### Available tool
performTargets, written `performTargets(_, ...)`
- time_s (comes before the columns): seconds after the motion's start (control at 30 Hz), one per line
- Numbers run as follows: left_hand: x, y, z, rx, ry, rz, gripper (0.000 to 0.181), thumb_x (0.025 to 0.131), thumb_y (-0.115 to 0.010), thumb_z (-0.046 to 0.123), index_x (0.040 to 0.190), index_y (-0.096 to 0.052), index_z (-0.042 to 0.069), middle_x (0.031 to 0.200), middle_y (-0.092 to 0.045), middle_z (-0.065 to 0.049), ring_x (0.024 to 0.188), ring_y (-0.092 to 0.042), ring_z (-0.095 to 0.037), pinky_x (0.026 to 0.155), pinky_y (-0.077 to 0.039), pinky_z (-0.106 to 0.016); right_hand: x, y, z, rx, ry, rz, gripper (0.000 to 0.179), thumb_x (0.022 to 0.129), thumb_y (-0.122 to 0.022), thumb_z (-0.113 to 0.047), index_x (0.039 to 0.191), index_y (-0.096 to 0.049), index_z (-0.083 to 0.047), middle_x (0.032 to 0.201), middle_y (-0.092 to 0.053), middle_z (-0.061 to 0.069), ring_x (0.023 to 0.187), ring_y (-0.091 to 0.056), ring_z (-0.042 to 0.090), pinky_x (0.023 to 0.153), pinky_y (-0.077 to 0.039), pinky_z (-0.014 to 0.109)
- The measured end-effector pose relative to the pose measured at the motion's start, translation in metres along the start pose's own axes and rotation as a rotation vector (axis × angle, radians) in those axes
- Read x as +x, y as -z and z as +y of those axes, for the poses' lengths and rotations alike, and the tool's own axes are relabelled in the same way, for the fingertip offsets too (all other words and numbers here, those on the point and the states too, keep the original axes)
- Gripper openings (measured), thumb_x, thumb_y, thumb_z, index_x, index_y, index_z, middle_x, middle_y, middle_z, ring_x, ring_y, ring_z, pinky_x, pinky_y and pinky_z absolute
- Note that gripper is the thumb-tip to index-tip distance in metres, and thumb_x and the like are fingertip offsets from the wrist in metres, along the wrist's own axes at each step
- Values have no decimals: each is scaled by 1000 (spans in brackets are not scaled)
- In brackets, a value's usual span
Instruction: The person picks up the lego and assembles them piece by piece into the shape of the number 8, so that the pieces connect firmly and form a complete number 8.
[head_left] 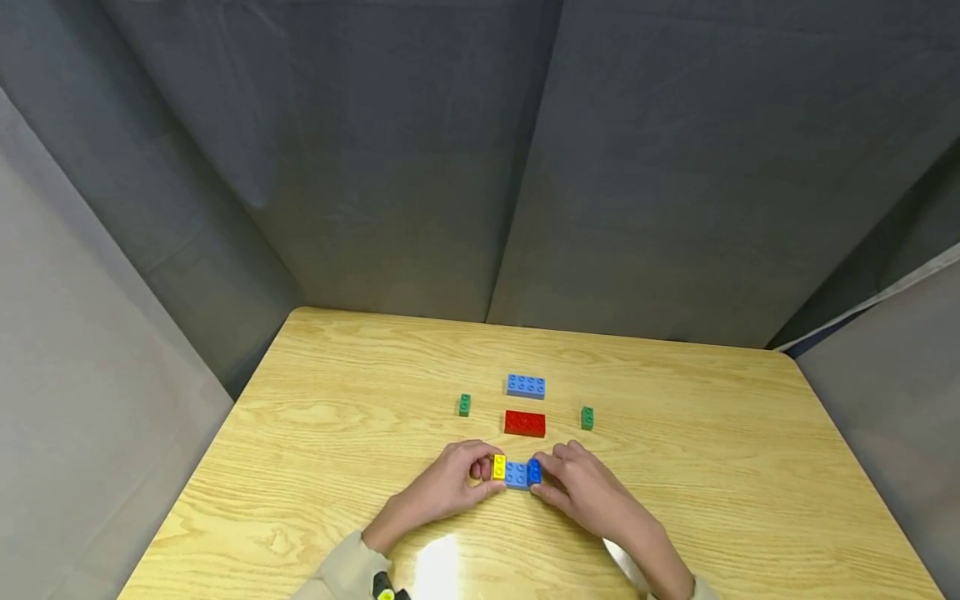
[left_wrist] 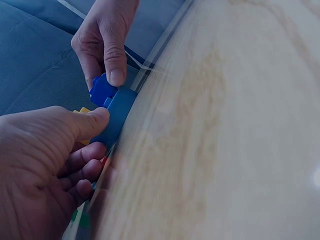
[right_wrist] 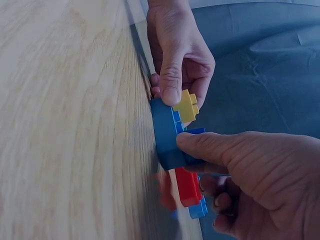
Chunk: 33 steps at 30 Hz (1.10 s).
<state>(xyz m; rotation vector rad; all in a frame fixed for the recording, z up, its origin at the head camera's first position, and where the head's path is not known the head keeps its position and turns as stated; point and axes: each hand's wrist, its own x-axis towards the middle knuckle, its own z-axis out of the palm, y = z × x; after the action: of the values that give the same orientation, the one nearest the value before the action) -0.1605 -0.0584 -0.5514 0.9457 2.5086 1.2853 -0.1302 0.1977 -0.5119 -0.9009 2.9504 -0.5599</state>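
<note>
A light blue toy brick [head_left: 516, 475] lies on the table with a small yellow brick [head_left: 499, 467] on top at its left end. My left hand [head_left: 457, 479] pinches that left end, thumb in front and fingers behind. Between the thumb and fingers of my right hand [head_left: 588, 492] is a small dark blue brick [head_left: 534, 471], at the light blue brick's right end. In the left wrist view the dark blue brick [left_wrist: 102, 91] looks tilted against the light blue brick [left_wrist: 117, 115]. Whether it is fully pressed down I cannot tell.
Just beyond the hands lies a red brick [head_left: 525, 423], with another light blue brick [head_left: 526, 386] behind it. Small green bricks stand to the left [head_left: 465, 405] and right [head_left: 587, 418]. Grey curtains [head_left: 390, 167] surround the wooden table [head_left: 337, 375].
</note>
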Motion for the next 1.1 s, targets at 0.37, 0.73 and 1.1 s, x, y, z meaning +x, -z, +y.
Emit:
performTargets(0.37, 0, 1, 1, -5, -7, 0, 39, 94, -81, 20, 127, -70, 3, 87, -62, 3, 76, -54, -7, 72, -51, -19, 2, -1, -1, -31, -4, -15, 36, 96, -78, -28, 123, -75, -4, 84, -55, -9, 76, -41, 9, 63, -37, 22)
performTargets(0.73, 0, 1, 1, -8, -14, 2, 39, 94, -81, 21, 127, -70, 2, 85, -59, 8, 76, -54, -6, 74, -51, -19, 1, -2, -1, -39, -8, -9, 38, 96, -78, -28, 124, -75, -3, 87, -61, -7, 75, -43, 7, 63, -38, 22)
performTargets(1.1, 0, -1, 0, 0, -22, 12, 37, 93, -81, 20, 124, -71, 4, 84, -60, 6, 75, -53, -5, 74, -52, -19, 1, 0, -1, -4, -19, -34, 39, 97, -76, -28, 127, -74, -3, 85, -58, -9, 73, -42, 7, 63, -38, 23)
